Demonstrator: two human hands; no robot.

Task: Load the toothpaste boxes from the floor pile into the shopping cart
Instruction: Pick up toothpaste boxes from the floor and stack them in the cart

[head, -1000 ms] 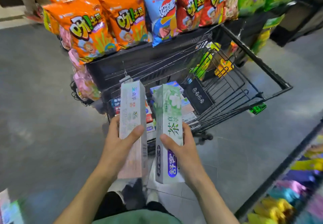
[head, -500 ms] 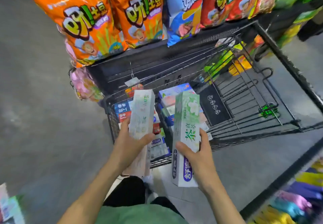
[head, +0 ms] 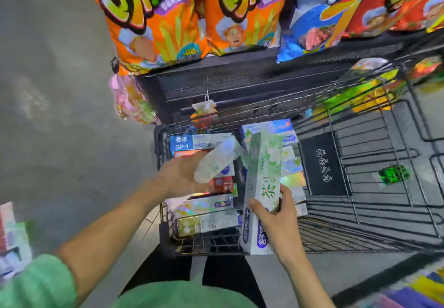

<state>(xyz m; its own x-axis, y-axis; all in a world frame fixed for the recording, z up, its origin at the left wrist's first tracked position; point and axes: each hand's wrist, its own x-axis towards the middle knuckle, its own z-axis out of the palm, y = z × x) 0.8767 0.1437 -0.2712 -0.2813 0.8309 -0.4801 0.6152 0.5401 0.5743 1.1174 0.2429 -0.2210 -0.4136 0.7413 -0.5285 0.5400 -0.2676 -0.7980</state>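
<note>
My left hand [head: 179,179] is over the near left corner of the black wire shopping cart [head: 360,240]. A white iridescent toothpaste box [head: 217,161], blurred and tilted, lies against its fingers; the box hides them, so the grip is unclear. My right hand [head: 278,226] grips a green-and-white toothpaste box [head: 263,178] by its lower half, upright over the cart's near rim. Several toothpaste boxes [head: 206,211] lie stacked in the cart's left end. More boxes of the floor pile [head: 13,242] show at the left edge, blurred.
A black shelf unit [head: 240,79] stands just behind the cart, with orange, blue and red snack bags [head: 153,19] hanging over it. Pink packets [head: 129,101] hang at its left corner. Coloured goods [head: 422,286] line the bottom right. Grey floor [head: 60,115] lies to the left.
Both hands have moved forward over the cart. The white box in my left hand has tipped from upright to slanted above the stacked boxes. The right hand's box stays upright.
</note>
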